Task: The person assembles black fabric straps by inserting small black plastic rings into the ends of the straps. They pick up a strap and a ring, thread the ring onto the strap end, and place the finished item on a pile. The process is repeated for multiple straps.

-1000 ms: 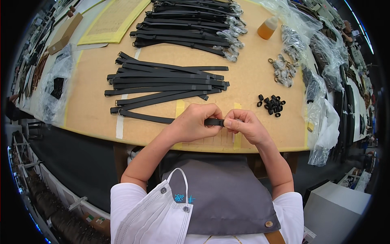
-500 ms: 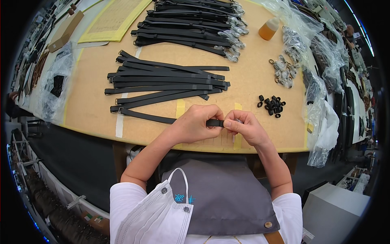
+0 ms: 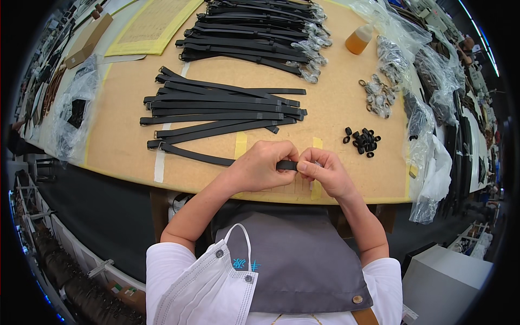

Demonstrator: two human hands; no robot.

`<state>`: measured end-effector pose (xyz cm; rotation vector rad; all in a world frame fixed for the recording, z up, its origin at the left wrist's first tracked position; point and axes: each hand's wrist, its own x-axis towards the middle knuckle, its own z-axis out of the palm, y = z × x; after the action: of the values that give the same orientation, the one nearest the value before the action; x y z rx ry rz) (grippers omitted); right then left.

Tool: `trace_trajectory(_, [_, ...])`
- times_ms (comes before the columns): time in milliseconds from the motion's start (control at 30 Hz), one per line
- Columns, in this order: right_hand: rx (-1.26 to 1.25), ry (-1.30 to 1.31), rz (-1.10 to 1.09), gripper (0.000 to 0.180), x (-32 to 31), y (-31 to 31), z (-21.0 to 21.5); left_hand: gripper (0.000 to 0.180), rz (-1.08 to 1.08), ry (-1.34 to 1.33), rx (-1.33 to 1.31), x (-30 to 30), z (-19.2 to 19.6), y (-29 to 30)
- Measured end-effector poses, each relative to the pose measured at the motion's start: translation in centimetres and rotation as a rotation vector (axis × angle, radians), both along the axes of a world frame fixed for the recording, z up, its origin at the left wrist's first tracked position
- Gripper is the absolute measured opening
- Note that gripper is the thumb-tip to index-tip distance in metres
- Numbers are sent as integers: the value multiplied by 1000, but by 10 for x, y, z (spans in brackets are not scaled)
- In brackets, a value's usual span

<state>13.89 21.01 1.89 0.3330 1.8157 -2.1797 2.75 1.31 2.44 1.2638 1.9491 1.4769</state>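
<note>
A black strap (image 3: 197, 155) runs from the left of the table into my hands near its front edge. My left hand (image 3: 265, 165) is closed round the strap, and a short piece shows beyond its fingers. Thumb and fingers of my right hand (image 3: 323, 170) pinch the strap's end, touching the left hand's side of it; a small shiny bit by the fingertips is too small to make out. Other black straps with buckles (image 3: 216, 111) lie in a loose fan just beyond my left hand. Small black loops (image 3: 365, 142) are heaped to the right of my right hand.
Bundled black straps with plastic-wrapped ends (image 3: 244, 40) lie at the back. A bottle of orange liquid (image 3: 358, 40) stands at back right, near wrapped metal rings (image 3: 379, 96). Clear plastic bags (image 3: 425, 157) hang over the right edge. A yellow-edged sheet (image 3: 151, 27) lies back left.
Both hands stay nearly in place on the strap. The right fingertips have shifted very slightly to the left along its end.
</note>
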Motion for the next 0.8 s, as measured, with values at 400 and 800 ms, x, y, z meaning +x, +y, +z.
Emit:
trace_trajectory(400, [85,56,33,26,9,-12,3,20,-103,14,4,-1,3,-10])
trace_trajectory(800, [197,-14,361,30,3,5,18,20,-115,207,113,11,-14,-10])
